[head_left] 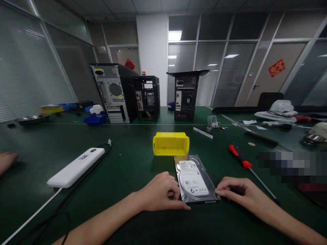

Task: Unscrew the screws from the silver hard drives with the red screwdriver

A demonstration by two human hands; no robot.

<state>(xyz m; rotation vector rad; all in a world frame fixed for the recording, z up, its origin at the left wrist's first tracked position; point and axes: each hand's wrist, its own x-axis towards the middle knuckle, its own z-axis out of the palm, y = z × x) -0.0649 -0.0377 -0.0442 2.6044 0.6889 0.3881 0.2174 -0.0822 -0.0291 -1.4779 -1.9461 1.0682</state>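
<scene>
A silver hard drive (192, 180) with a white label lies flat on the green table in front of me. My left hand (163, 192) is closed at its left edge, fingers curled and thumb stretched along the near corner. At the near right corner, my right hand (236, 190) pinches the drive's edge between thumb and fingertips; whether something small is in that pinch I cannot make out. Just behind the drive, a yellow plastic bin (171, 144) is tipped on its side, its opening facing me. A red and black screwdriver (240, 158) lies to the right.
On the left lies a white power bank (78, 166) with cables. Another person's hand (7, 161) rests at the far left edge. Three computer cases (127, 92) stand at the back, near a blue bin (94, 119). A metal strip (203, 132) lies right of the yellow bin.
</scene>
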